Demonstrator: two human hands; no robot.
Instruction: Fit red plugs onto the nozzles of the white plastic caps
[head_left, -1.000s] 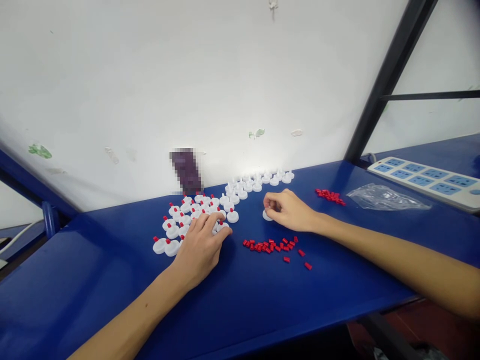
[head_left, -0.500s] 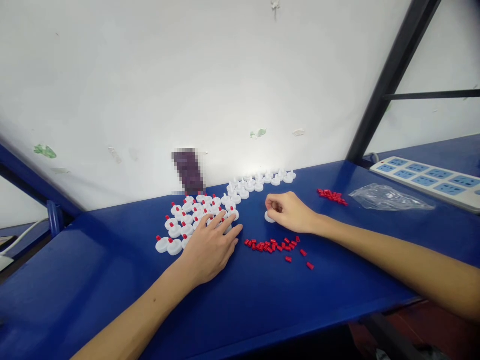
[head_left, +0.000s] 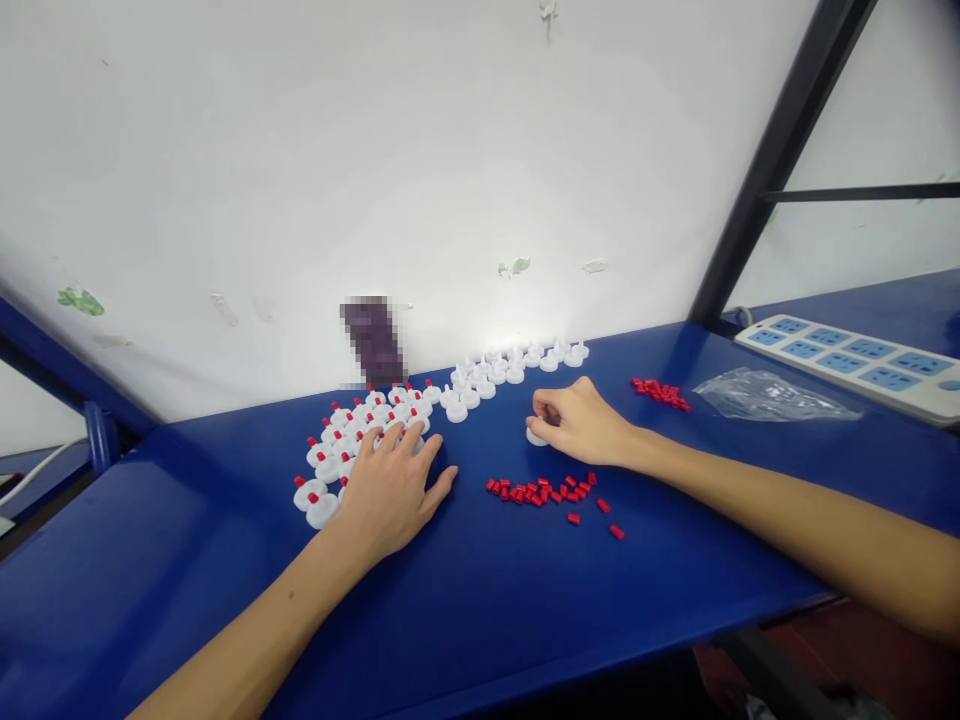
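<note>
My left hand [head_left: 394,490] lies with spread fingers over the near right side of a group of white nozzle caps with red tips [head_left: 328,463], covering some of them. On the blue table, my right hand [head_left: 574,420] has its fingers curled round a single white nozzle cap [head_left: 535,435]; the cap's upper part is hidden by the fingers. Plain white nozzle caps [head_left: 480,380], without red tips, stand in a cluster along the wall. Loose small red tips [head_left: 536,492] are scattered between my two hands, nearer the table's front edge.
A second heap of red tips [head_left: 660,393] lies to the right, beside a clear plastic bag [head_left: 772,393]. Behind the bag is a white power strip [head_left: 847,355]. A blurred dark rectangle [head_left: 375,340] leans on the wall, and a black metal post [head_left: 750,215] rises at the right.
My left hand has slid to the left, and the red-tipped caps under it have shifted left, away from the plain caps. My right hand stays at the same cap.
</note>
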